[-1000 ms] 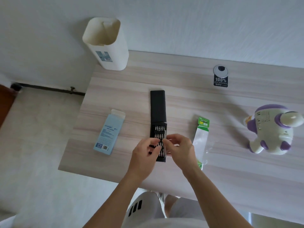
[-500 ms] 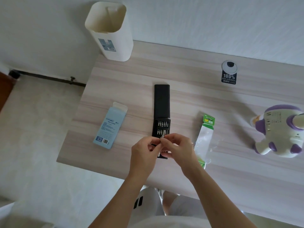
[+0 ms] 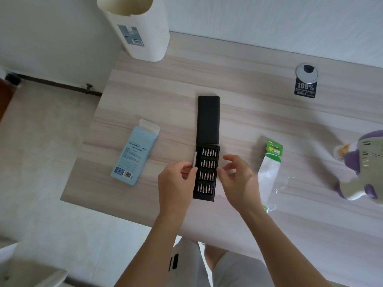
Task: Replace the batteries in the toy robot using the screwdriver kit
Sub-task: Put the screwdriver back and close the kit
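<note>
The left hand [image 3: 176, 183] pinches the driver handle [image 3: 194, 160] in a narrow grip at the left edge of the open screwdriver kit [image 3: 208, 119]; the right hand [image 3: 238, 179] hovers just right of it, grip wide and empty. Seat the bit fully before leaving the tray. Further out on the bench [image 3: 248, 59], the battery pack [image 3: 271, 162] reads "GP", the toy robot [image 3: 362, 162] lies at the right edge, and a sticker [image 3: 305, 89] reads "100%".

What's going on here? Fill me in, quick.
A person is working over the open screwdriver kit on the table. The left hand pinches a slim silver driver at the kit's left edge. The right hand hovers open just right of the kit, holding nothing. The toy robot is untouched at the far right, with the battery pack between it and the kit.
</note>
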Tool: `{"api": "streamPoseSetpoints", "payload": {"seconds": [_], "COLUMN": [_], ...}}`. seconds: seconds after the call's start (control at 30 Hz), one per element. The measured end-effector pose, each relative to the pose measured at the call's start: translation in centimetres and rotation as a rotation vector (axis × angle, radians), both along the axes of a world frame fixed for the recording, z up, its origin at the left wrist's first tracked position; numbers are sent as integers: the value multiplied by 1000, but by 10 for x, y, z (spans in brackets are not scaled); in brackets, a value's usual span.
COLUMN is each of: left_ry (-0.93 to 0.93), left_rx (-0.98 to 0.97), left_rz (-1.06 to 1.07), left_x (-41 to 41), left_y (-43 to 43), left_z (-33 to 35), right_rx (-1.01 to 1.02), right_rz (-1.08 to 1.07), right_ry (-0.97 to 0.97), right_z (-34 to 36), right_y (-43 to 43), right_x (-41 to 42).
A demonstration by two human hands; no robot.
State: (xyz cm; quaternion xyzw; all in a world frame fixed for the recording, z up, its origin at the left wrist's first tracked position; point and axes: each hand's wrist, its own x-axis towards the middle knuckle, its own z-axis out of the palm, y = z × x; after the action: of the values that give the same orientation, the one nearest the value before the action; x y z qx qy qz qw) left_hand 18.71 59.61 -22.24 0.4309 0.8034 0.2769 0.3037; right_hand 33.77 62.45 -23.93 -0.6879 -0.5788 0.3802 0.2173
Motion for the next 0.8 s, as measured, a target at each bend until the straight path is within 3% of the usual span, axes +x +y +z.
{"api": "streamPoseSetpoints", "payload": {"seconds": [0.33,0.8], "left_ry": [162,130], "left_rx": [58,41], "left_rz": [-56,-14], "left_x": [11,16], "left_y": [4,10], "left_z": [-8,-8], "right_rx": [33,30], "right_rz": [72,88], "right_ry": [-58,-40], "right_z": [-10,-12], "right_y": [5,5], "right_x": [-5,-4]}}
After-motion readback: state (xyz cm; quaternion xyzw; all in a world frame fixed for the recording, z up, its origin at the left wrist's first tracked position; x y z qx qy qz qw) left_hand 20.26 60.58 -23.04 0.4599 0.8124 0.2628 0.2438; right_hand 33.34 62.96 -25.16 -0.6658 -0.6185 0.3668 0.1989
